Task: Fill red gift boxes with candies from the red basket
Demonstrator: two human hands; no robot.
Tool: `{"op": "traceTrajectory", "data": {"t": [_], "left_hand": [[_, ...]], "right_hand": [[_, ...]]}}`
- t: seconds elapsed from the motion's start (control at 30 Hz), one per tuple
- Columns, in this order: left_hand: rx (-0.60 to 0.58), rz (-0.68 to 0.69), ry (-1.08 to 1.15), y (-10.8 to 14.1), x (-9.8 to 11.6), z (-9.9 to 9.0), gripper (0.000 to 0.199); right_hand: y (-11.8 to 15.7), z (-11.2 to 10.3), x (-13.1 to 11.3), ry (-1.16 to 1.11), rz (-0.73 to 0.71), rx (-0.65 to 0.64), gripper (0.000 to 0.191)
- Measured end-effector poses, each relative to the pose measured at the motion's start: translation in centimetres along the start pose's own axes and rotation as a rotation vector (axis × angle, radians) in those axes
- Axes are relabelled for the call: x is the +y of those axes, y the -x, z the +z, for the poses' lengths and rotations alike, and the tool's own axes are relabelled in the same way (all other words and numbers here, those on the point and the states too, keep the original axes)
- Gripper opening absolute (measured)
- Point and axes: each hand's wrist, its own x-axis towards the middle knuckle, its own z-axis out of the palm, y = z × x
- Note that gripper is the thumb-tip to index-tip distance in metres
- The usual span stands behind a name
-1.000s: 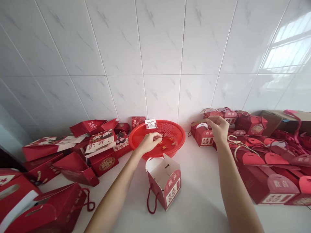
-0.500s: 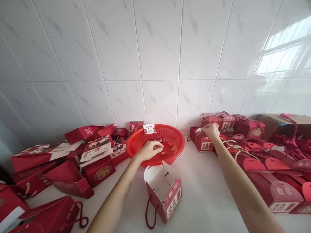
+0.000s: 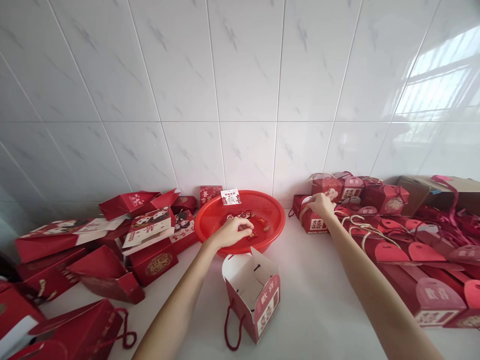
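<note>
My left hand (image 3: 233, 233) hovers over the near side of a red plastic basket (image 3: 277, 232), fingers loosely bent and apart from the thumb, with nothing seen in it. Small wrapped pieces (image 3: 252, 234) lie in the basket. With closed fingers, my right hand (image 3: 321, 205) grips the top of a small red gift box (image 3: 314, 224) on the right; its fingertips partly cover the box's top. Nearest me stands an open gift box (image 3: 267, 310), white inside, its dark red cord handle (image 3: 233, 334) hanging down on the left.
Many closed red gift boxes (image 3: 437, 300) crowd the right side, some with twine handles. Opened red boxes (image 3: 107, 277) are piled on the left. A printed white card (image 3: 230, 197) rests on the basket's back rim. Behind everything rises a tiled wall (image 3: 247, 150).
My right hand has shifted slightly left and down on the small gift box. My left hand stays over the basket, almost unmoved. The open box has not moved.
</note>
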Motion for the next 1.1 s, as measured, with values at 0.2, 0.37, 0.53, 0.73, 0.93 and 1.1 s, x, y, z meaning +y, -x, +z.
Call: {"op": "traceTrajectory", "data": {"t": [0.2, 0.37, 0.53, 0.73, 0.93, 1.1], "left_hand": [[0.009, 0.029, 0.022, -0.1, -0.5, 0.2, 0.02], [-0.005, 0.031, -0.004, -0.1, -0.5, 0.2, 0.021], [-0.023, 0.025, -0.015, 0.0, -0.1, 0.1, 0.022], [-0.031, 0.022, -0.009, 0.2, 0.2, 0.0, 0.02], [-0.026, 0.027, -0.006, 0.1, 0.1, 0.1, 0.019], [0.012, 0.026, 0.024, -0.1, -0.4, 0.3, 0.018]], "right_hand": [[0.3, 0.1, -0.2, 0.108, -0.032, 0.025, 0.022], [0.3, 0.0, 0.0, 0.164, -0.038, 0.049, 0.025], [0.0, -0.6, 0.2, 0.184, -0.014, 0.046, 0.027], [-0.3, -1.2, 0.5, 0.154, 0.006, 0.047, 0.02], [-0.2, -1.7, 0.6, 0.046, 0.005, 0.051, 0.012], [0.3, -2.8, 0.2, -0.11, -0.01, 0.103, 0.012]]}}
